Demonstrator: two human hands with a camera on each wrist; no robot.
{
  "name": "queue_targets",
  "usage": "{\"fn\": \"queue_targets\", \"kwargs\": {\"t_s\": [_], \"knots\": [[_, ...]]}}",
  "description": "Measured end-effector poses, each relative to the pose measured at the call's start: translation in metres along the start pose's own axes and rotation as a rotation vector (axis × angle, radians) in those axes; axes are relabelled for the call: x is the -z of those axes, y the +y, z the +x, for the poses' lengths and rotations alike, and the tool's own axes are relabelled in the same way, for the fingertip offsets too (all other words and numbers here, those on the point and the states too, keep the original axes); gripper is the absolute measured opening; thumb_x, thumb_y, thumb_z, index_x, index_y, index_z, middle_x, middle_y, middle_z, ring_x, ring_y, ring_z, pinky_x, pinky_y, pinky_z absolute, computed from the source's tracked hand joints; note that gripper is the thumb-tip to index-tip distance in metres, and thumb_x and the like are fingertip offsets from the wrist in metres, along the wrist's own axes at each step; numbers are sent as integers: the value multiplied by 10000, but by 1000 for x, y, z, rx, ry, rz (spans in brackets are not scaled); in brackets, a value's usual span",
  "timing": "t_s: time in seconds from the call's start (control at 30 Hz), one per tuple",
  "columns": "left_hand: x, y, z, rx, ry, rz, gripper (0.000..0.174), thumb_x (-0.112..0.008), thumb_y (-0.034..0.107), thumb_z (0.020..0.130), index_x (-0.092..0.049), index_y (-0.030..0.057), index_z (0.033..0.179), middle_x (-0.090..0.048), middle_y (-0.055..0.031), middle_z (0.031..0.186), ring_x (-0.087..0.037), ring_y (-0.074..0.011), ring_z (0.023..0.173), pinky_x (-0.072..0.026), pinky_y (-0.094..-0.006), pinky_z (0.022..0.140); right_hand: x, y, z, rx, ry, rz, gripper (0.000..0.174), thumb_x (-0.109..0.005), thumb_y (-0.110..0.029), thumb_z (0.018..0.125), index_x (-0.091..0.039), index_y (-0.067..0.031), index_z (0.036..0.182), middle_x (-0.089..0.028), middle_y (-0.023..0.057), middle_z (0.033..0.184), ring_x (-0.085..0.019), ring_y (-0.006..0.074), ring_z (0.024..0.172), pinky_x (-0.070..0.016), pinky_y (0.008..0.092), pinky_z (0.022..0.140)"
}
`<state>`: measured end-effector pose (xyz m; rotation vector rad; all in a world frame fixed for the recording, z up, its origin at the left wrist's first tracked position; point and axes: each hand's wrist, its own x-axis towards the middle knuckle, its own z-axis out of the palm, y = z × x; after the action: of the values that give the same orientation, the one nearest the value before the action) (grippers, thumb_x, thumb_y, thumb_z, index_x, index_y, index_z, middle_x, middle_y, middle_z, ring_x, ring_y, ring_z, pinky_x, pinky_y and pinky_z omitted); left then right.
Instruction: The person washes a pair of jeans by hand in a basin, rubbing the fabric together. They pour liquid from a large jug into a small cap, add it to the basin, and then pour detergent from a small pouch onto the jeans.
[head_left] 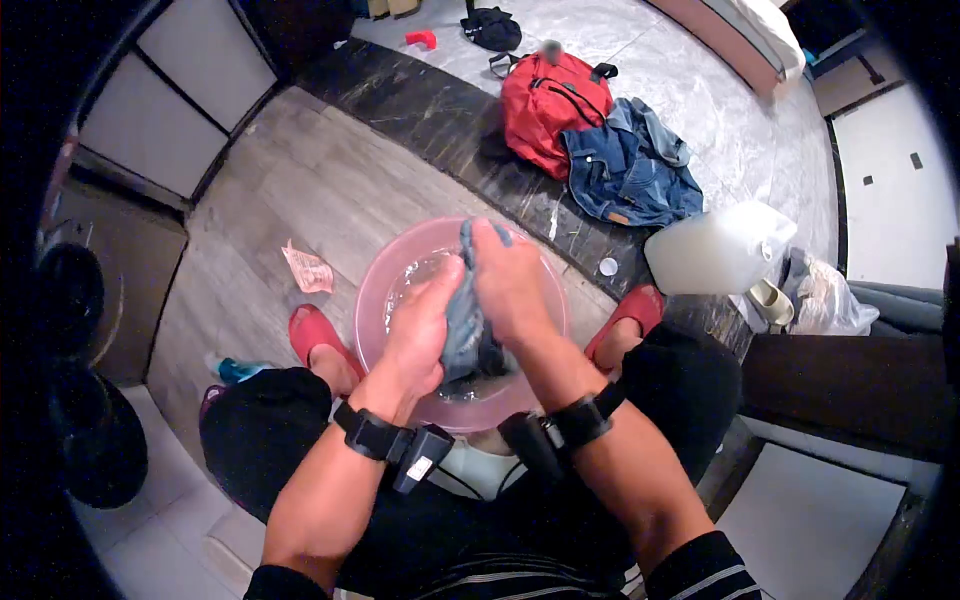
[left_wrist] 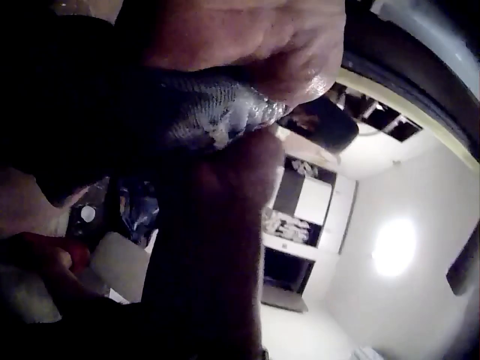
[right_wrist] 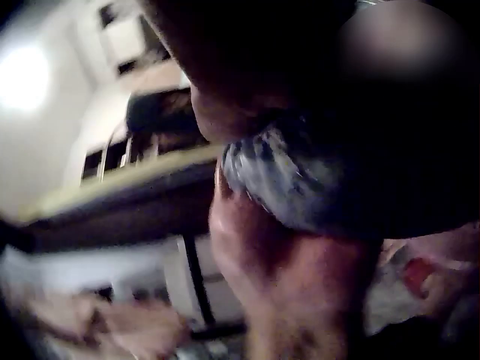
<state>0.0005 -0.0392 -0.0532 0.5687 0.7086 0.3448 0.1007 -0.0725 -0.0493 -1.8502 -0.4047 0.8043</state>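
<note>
A wet grey-blue cloth hangs between both hands above a pink basin of water, its darker lower part down in the basin. The left hand grips the cloth from the left side. On the other side the right hand has its fingers curled round the upper end. In the left wrist view the wet cloth is bunched against the left palm. The right wrist view shows the cloth squeezed between the two hands, with the right hand below it.
The basin stands between two feet in red slippers. Beyond it lie a red backpack, a denim garment and a black cap. A whitish jug lies at the right, a paper packet on the floor at the left.
</note>
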Motion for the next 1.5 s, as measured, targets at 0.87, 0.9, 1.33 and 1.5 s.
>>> {"fn": "queue_targets", "kwargs": {"t_s": [0.87,0.9,1.33,1.5], "knots": [[10,-4,5,-37,99,-31,527,-371,473,969,-565,13,1138,-624,-82,1057,-605,-174,987,-496,-330,863,2,12,-41,440,-25,-272,408,-486,-420,918,-619,-88,1113,-589,176,1172,-564,296,1066,-440,406,895],[-11,-1,-4,6,99,-118,513,-377,471,969,-585,18,1090,-630,-65,1015,-622,-165,923,-514,-306,792,10,10,-32,232,-68,-227,408,-503,-403,915,-613,-46,1080,-595,168,1107,-579,269,990,-456,391,845],[34,26,-24,-5,-122,491,509,-579,397,901,-545,-20,1191,-634,-70,1058,-614,-125,916,-490,-268,833,91,-4,23,-243,-207,788,402,-408,-422,966,-578,-58,987,-631,68,826,-613,216,727,-503,385,710],[40,30,-25,-132,-107,388,476,-458,382,966,-537,-23,1203,-633,-71,1079,-609,-129,948,-485,-282,851,88,-4,21,-225,-168,771,404,-434,-420,960,-571,-44,1017,-628,76,870,-617,220,756,-504,382,732]]}}
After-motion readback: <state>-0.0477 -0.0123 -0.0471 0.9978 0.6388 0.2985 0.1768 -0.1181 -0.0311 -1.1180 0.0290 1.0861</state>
